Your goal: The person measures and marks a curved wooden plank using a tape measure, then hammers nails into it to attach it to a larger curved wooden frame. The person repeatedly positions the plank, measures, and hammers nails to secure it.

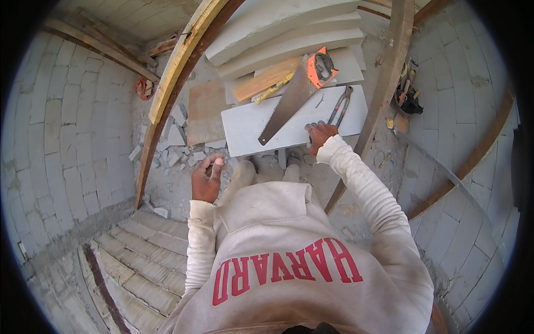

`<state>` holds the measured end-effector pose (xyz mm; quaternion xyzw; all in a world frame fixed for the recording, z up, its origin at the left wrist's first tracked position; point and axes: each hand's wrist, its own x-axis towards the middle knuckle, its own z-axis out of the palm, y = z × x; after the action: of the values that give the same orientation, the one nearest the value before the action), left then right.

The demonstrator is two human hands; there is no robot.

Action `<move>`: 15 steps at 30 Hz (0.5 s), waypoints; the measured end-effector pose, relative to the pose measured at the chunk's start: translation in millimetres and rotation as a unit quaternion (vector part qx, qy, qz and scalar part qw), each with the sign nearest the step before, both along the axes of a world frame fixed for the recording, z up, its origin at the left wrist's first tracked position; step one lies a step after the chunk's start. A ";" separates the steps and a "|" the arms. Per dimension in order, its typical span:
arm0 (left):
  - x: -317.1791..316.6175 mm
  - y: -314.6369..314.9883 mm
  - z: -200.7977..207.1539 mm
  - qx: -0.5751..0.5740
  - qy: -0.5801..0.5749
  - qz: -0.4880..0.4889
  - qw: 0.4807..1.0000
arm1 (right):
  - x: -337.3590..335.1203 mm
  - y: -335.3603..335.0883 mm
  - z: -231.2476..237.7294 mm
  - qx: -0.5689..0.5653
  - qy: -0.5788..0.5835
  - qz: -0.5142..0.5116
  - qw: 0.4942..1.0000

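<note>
A person's right hand (321,135) presses flat, fingers spread, on the near edge of a pale block (250,125); the handsaw (289,100) lies idle across it. The left hand (207,178) hovers beside, loosely curled, holding nothing. No cut appears begun.

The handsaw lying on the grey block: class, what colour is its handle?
Orange, with a dark inner grip, on the handsaw; the head view shows it.
</note>
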<state>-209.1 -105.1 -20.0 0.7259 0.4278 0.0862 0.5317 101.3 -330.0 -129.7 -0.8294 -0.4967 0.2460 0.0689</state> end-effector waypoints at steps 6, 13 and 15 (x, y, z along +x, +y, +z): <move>-4.0 52.7 2.9 0.007 -0.003 -0.006 1.000 | 7.5 40.7 -53.0 -0.029 -0.094 -0.024 0.995; 61.6 168.5 16.3 0.131 -0.106 -0.001 0.986 | -22.2 121.3 -29.2 0.199 0.002 -0.305 0.931; 97.9 201.8 32.3 0.241 -0.128 -0.017 0.962 | -21.5 165.7 -21.1 0.214 0.145 -0.383 0.887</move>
<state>-111.2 96.7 12.2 0.8225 0.3102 0.2700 0.3929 79.8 -164.4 -150.8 -0.8756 -0.1656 0.2055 0.4045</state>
